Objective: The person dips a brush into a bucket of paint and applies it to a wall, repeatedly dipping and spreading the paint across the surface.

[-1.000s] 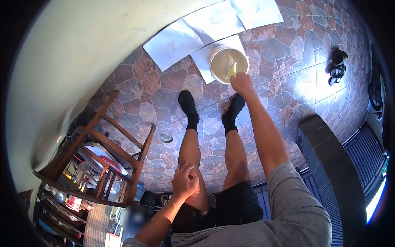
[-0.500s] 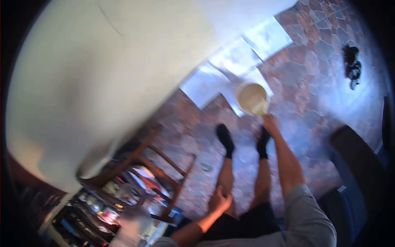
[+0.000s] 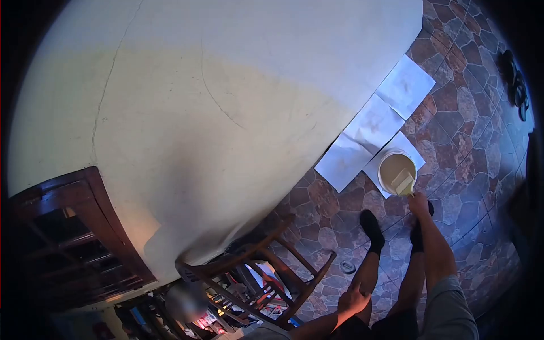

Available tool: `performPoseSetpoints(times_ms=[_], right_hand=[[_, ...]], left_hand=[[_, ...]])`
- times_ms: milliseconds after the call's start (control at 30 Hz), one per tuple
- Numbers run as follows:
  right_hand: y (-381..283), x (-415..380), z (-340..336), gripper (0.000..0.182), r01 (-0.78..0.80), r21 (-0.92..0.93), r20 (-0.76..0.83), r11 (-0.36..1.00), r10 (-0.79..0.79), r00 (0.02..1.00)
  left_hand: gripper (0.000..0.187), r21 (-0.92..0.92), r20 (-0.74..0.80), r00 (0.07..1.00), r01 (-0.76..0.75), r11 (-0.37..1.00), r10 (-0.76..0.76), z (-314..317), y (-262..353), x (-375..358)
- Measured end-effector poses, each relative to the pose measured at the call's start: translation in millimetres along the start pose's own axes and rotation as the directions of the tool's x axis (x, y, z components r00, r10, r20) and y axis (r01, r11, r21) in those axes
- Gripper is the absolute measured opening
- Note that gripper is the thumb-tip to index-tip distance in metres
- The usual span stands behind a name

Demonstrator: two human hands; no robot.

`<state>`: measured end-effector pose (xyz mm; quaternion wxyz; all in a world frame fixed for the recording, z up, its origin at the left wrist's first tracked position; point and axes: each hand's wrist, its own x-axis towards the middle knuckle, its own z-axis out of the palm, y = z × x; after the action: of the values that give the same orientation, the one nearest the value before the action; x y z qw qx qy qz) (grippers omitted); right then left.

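Right hand closed on a brush at the bucket

The right hand (image 3: pixel 419 205) is wrapped around the handle end of a wide, pale brush (image 3: pixel 403 183), just outside the bucket's edge. The brush head points into the mouth of the white bucket (image 3: pixel 380 180); whether it touches the inner wall cannot be told. The left hand (image 3: pixel 354 299) rests on the left leg near the knee, and how far its fingers are closed cannot be made out.

The bucket stands on a white sheet (image 3: pixel 417 152). Three more sheets (image 3: pixel 374 122) lie in a row along the foot of the pale, cracked wall (image 3: pixel 226 141), between it and the bucket. Close behind the right hand is the right foot in a dark sock (image 3: pixel 418 232), partly covered by the arm.

A wooden chair (image 3: pixel 309 289) takes up the floor between the left leg and the wall, with a small oval object (image 3: pixel 347 267) just beside it. Beyond the chair is a dark wooden frame with panes (image 3: pixel 107 215). Dark footwear (image 3: pixel 514 85) lies well apart, at the far right.
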<state>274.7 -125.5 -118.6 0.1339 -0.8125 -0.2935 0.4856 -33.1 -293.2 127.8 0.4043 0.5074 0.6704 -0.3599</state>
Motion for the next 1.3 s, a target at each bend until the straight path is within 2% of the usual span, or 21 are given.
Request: performPoseSetpoints(times_ms=[67,100,167,233,333,467,533,600,667,767,833,967,1033,1133,1200,1300], right_hand=[[-2.2,3.2,0.3,0.038,0.026,0.018,0.011,1.000,-0.026,1.000],[3.1,6.3,4.1,0.039,0.017,0.000,-0.017,1.000,-0.017,1.000],[8.3,7.0,6.1,0.039,0.000,-0.012,-0.048,1.000,-0.001,0.999],[6.3,7.3,-0.6,0.039,-0.005,0.050,0.030,0.999,0.004,1.000],[7.4,4.9,-2.5,0.039,-0.001,0.043,-0.014,0.999,0.002,1.000],[19.7,14.5,4.9,0.039,0.020,0.036,0.006,0.999,-0.020,1.000],[20.3,14.5,1.2,0.040,0.069,-0.025,-0.056,0.997,-0.070,0.996],[17.6,16.3,-2.1,0.040,0.056,0.002,-0.025,0.998,-0.056,0.998],[10.5,21.0,-6.7,0.040,0.041,0.021,-0.002,0.999,-0.041,0.999],[6.6,17.9,-11.5,0.040,0.101,0.064,0.006,0.993,-0.101,0.995],[22.7,26.1,-1.2,0.039,0.091,-0.066,0.017,0.994,-0.090,0.996],[25.0,25.8,1.6,0.040,0.110,-0.070,0.003,0.992,-0.110,0.994],[4.1,14.0,-15.0,0.040,0.089,0.011,0.035,0.996,-0.090,0.995],[1.6,9.7,-21.9,0.038,0.064,0.017,0.037,0.998,-0.064,0.997],[20.1,15.3,-11.2,0.038,0.032,0.009,0.035,0.999,-0.032,0.999],[41.6,20.2,-7.6,0.038,0.012,-0.018,0.036,1.000,-0.011,0.999]], left_hand=[[0.076,0.007,-0.116,0.991,-0.068,0.998,0.068,18.1,-8.3,7.5],[0.076,0.013,-0.118,0.991,-0.069,0.998,0.070,5.3,-0.8,4.8],[0.076,0.028,0.011,1.000,-0.001,1.000,0.001,-17.4,12.5,-1.0],[0.076,0.042,0.020,1.000,0.001,0.999,-0.002,-16.0,13.3,2.4],[0.075,0.043,0.047,0.999,0.005,0.999,-0.007,-31.3,25.3,-1.7],[0.075,0.061,0.086,0.996,-0.018,0.998,0.013,-33.3,20.1,6.8],[0.076,0.110,0.116,0.993,0.002,0.994,-0.015,-47.7,28.3,3.7],[0.073,0.102,0.156,0.988,-0.023,0.994,0.007,-52.7,31.6,4.2],[0.073,0.102,0.142,0.989,-0.048,0.994,0.034,-56.4,31.9,7.3],[0.073,0.099,0.159,0.987,-0.054,0.994,0.038,-57.9,34.6,3.4],[0.073,0.105,0.160,0.986,-0.062,0.993,0.045,-61.3,34.9,4.1],[0.073,0.105,0.149,0.988,-0.057,0.993,0.041,-61.2,33.5,5.5],[0.074,0.078,0.156,0.985,-0.080,0.994,0.067,-62.4,33.0,4.4],[0.075,0.092,0.139,0.989,-0.058,0.994,0.045,-52.8,27.1,8.2],[0.075,0.089,0.174,0.984,-0.048,0.995,0.032,-58.7,31.0,3.9],[0.074,0.103,0.116,0.992,-0.060,0.993,0.048,-58.6,32.5,2.5]])
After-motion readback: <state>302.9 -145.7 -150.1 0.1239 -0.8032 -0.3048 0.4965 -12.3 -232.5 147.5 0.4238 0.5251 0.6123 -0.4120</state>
